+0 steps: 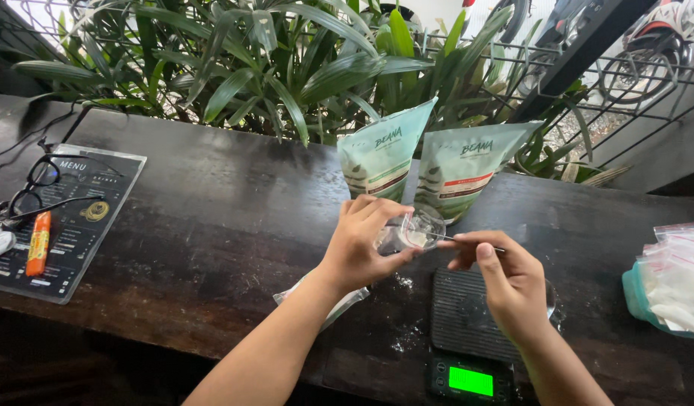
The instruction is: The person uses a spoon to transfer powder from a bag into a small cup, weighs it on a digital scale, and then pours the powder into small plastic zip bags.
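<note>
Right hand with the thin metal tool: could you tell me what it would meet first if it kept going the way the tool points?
The right hand points its thin metal tool left into the small clear bag held open by the left hand; it would probably meet that bag first, though depth is uncertain.

Bright daylight floods in from behind the plants (287, 68), overexposing the background at the top. The dark desk (211, 218) stays dim, with wide-angle bending at the edges.
</note>
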